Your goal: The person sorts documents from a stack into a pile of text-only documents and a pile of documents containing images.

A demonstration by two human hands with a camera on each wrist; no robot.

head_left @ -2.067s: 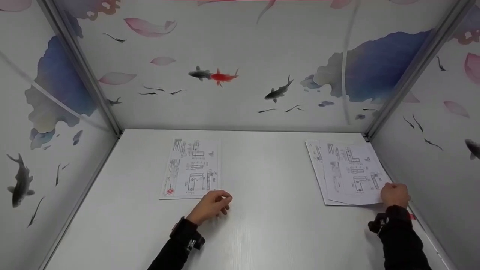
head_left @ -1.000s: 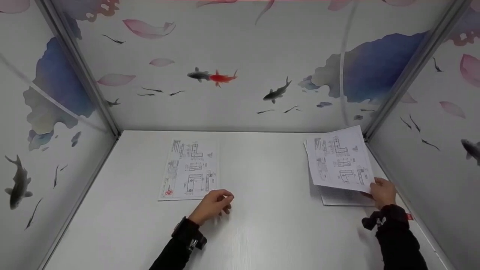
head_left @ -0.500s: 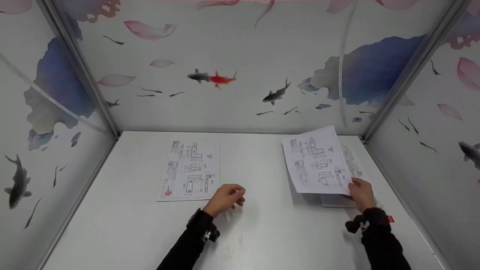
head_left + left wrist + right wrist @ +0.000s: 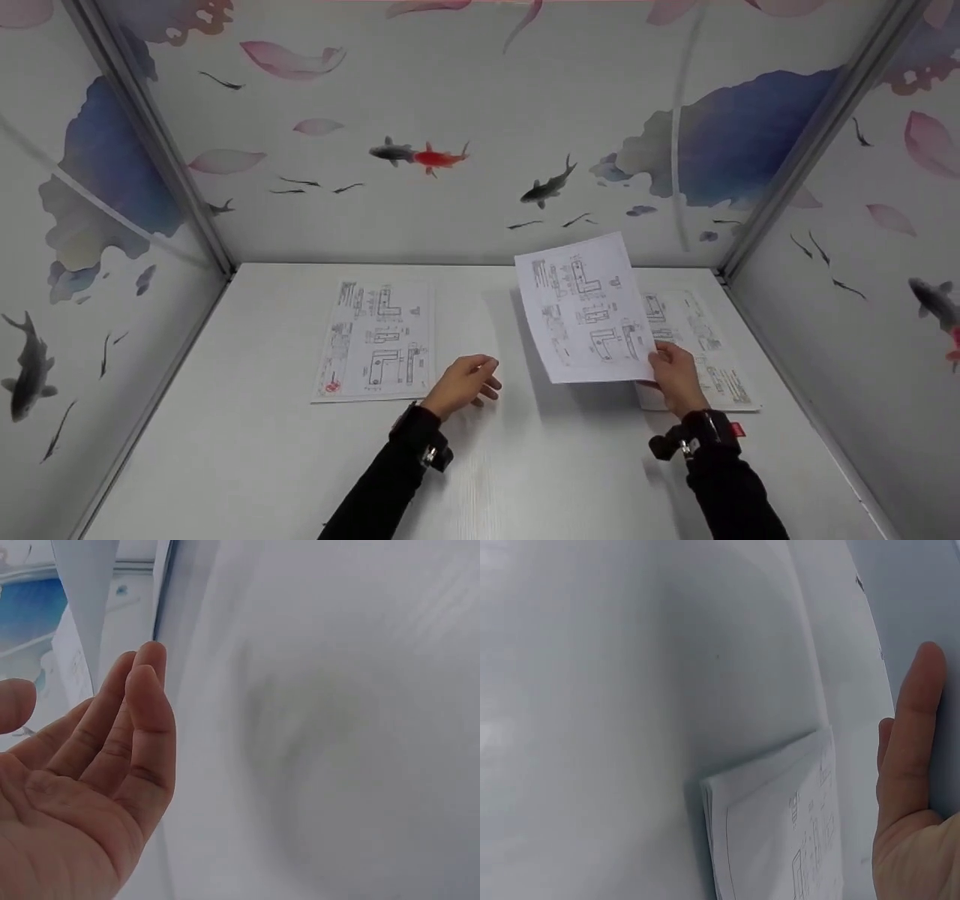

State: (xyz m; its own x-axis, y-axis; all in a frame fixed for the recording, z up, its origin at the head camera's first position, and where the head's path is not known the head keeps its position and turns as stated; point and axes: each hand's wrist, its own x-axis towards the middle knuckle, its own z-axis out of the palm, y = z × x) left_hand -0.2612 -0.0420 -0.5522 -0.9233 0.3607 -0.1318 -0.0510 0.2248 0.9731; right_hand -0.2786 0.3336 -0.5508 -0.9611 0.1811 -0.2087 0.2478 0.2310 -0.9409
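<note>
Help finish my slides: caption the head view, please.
A right hand holds up a printed drawing while an empty left hand hovers beside another drawing.

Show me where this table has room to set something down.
The table is bare left of the left drawing, out to the left wall, and at the front between the sleeves. Crowded: the right side, where the right hand holds a sheet partly in front of the right stack. The left hand crowds the left drawing's near right corner.
</note>
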